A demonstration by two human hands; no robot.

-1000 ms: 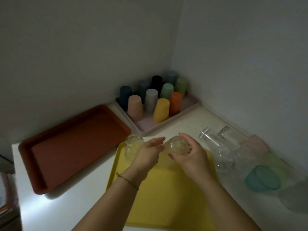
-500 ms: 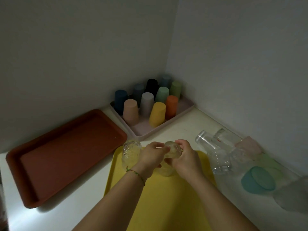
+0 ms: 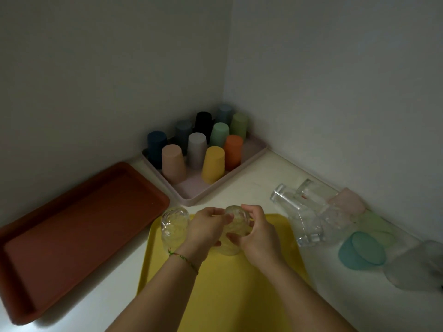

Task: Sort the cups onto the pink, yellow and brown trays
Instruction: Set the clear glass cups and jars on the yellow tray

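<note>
Both hands hold a clear textured glass [image 3: 236,221] over the far end of the yellow tray [image 3: 215,298]. My right hand [image 3: 260,236] wraps it from the right, and my left hand [image 3: 206,230] grips it from the left with fingertips on its side. Just below the hands a pale glass shape [image 3: 227,249] shows on the tray, partly hidden. A second clear glass [image 3: 173,227] stands upside down at the tray's far left corner. The brown tray [image 3: 72,236] lies at the left with nothing on it. The pink tray [image 3: 203,200] in the corner carries several upturned coloured cups.
Against the right wall lie clear glasses [image 3: 296,213] on their sides. Beside them are a frosted pink cup [image 3: 347,202], a green one [image 3: 381,233], a teal one [image 3: 362,250] and a grey one [image 3: 417,267]. Walls close the back and right.
My left hand has closed in from the glass at the tray's corner onto the glass in my right hand. Both hands have sunk a little toward the yellow tray.
</note>
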